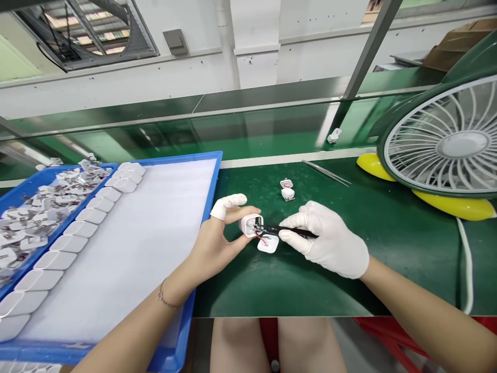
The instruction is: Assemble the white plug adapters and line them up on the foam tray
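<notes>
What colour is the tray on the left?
Blue tray, with a white liner, seen in the head view.

Right of frame: green fan [446,140] on yellow feet
Left: blue tray [202,217], row of white housings [77,228]
Upper centre: metal tweezers [326,172] on green surface [388,248]

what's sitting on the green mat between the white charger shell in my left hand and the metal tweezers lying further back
In the head view, one small opened white charger unit lies between the white charger shell and the metal tweezers; otherwise bare green mat.

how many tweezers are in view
2: one black pair of tweezers in the gloved right hand, tip in the white casing held by the left hand; one metal pair on the green mat.
</notes>
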The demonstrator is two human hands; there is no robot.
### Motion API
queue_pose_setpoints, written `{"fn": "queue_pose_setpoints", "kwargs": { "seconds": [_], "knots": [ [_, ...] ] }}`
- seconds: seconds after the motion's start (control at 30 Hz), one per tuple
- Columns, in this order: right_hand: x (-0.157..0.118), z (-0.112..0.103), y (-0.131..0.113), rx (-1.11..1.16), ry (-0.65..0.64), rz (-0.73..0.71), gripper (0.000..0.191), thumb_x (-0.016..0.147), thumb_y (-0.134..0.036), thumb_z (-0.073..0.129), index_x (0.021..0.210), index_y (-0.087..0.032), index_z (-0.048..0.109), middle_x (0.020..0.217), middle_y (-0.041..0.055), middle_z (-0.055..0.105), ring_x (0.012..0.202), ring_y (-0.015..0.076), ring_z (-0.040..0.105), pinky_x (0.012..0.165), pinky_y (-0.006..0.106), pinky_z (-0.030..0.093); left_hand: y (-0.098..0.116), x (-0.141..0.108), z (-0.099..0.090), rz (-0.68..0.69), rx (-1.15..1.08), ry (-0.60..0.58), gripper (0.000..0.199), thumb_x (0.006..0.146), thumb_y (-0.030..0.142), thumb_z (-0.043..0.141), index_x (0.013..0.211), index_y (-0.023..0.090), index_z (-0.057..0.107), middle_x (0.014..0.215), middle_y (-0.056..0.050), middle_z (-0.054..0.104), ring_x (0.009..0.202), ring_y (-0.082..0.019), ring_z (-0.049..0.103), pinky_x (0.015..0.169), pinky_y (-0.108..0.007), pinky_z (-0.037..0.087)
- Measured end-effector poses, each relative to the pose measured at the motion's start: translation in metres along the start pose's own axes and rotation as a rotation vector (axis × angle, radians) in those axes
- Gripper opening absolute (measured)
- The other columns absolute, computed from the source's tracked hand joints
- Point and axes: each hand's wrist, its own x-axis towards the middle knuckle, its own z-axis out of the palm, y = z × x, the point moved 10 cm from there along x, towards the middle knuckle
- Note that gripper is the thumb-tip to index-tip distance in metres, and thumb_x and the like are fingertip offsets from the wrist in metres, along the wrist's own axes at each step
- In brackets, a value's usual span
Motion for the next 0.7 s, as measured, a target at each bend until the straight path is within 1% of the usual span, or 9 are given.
{"fn": "queue_pose_setpoints", "kwargs": {
  "seconds": [0.13, 0.23, 0.33, 0.43, 0.5, 0.57, 0.63, 0.7],
  "knots": [
    [0.003, -0.008, -0.002, -0.031, 0.02, -0.03, 0.006, 0.081, -0.023, 0.065, 0.076, -0.02, 0.066, 0.053, -0.0033, 0.048, 0.054, 0.0105, 0.041, 0.057, 0.025, 0.037, -0.011, 0.002, -0.003, -0.103, -0.165, 0.021, 0.049, 0.078, 0.027, 0.068, 0.115, 0.023, 0.038, 0.109, -0.006, 0.069, 0.105, -0.021, 0.063, 0.095, -0.04, 0.048],
    [0.004, -0.019, -0.002, 0.04, 0.078, -0.01, 0.005, 0.081, -0.02, 0.063, 0.077, -0.019, 0.065, 0.055, -0.003, 0.05, 0.054, 0.0099, 0.043, 0.056, 0.024, 0.039, -0.014, 0.003, -0.009, -0.148, -0.329, 0.072, 0.05, 0.076, 0.024, 0.071, 0.113, 0.022, 0.038, 0.111, -0.007, 0.069, 0.102, -0.02, 0.065, 0.089, -0.035, 0.053],
    [0.0, -0.023, 0.011, 0.139, 0.125, 0.113, 0.006, 0.083, -0.019, 0.06, 0.078, -0.02, 0.063, 0.06, -0.0023, 0.054, 0.056, 0.0102, 0.048, 0.058, 0.024, 0.042, -0.01, 0.002, -0.014, -0.131, -0.405, 0.114, 0.052, 0.073, 0.02, 0.073, 0.112, 0.023, 0.039, 0.111, -0.007, 0.069, 0.098, -0.018, 0.066, 0.084, -0.031, 0.056],
    [-0.007, -0.017, 0.032, 0.192, 0.151, 0.276, 0.007, 0.086, -0.025, 0.058, 0.086, -0.02, 0.063, 0.068, -0.0008, 0.058, 0.059, 0.0114, 0.051, 0.061, 0.026, 0.044, -0.006, 0.0, -0.019, -0.093, -0.407, 0.145, 0.052, 0.071, 0.018, 0.074, 0.11, 0.023, 0.04, 0.109, -0.007, 0.07, 0.095, -0.018, 0.067, 0.08, -0.03, 0.057],
    [-0.01, -0.005, 0.045, 0.204, 0.091, 0.371, 0.013, 0.089, -0.026, 0.053, 0.097, -0.02, 0.061, 0.069, -0.0008, 0.058, 0.059, 0.0113, 0.051, 0.061, 0.026, 0.044, -0.003, -0.001, -0.022, -0.061, -0.399, 0.179, 0.052, 0.069, 0.016, 0.075, 0.108, 0.023, 0.041, 0.107, -0.006, 0.071, 0.094, -0.017, 0.067, 0.079, -0.029, 0.058],
    [-0.009, 0.011, 0.05, 0.169, -0.023, 0.396, 0.022, 0.09, -0.023, 0.048, 0.11, -0.019, 0.057, 0.067, -0.0017, 0.055, 0.057, 0.011, 0.049, 0.06, 0.026, 0.042, -0.002, -0.001, -0.025, -0.043, -0.402, 0.212, 0.052, 0.068, 0.015, 0.075, 0.107, 0.023, 0.042, 0.106, -0.005, 0.071, 0.089, -0.016, 0.068, 0.078, -0.029, 0.058],
    [-0.007, 0.025, 0.045, 0.034, -0.142, 0.318, 0.028, 0.089, -0.019, 0.047, 0.116, -0.018, 0.055, 0.064, -0.0019, 0.053, 0.058, 0.0121, 0.048, 0.06, 0.026, 0.038, -0.004, -0.001, -0.029, -0.042, -0.424, 0.255, 0.052, 0.068, 0.016, 0.076, 0.108, 0.023, 0.042, 0.106, -0.005, 0.071, 0.086, -0.016, 0.068, 0.077, -0.03, 0.059],
    [-0.005, 0.04, 0.033, -0.198, -0.269, 0.158, 0.027, 0.089, -0.018, 0.046, 0.113, -0.019, 0.058, 0.061, -0.0004, 0.052, 0.058, 0.0142, 0.046, 0.059, 0.029, 0.033, -0.007, -0.001, -0.035, -0.041, -0.44, 0.313, 0.049, 0.068, 0.018, 0.076, 0.107, 0.022, 0.048, 0.103, -0.005, 0.07, 0.085, -0.016, 0.068, 0.075, -0.03, 0.06]
  ]
}}
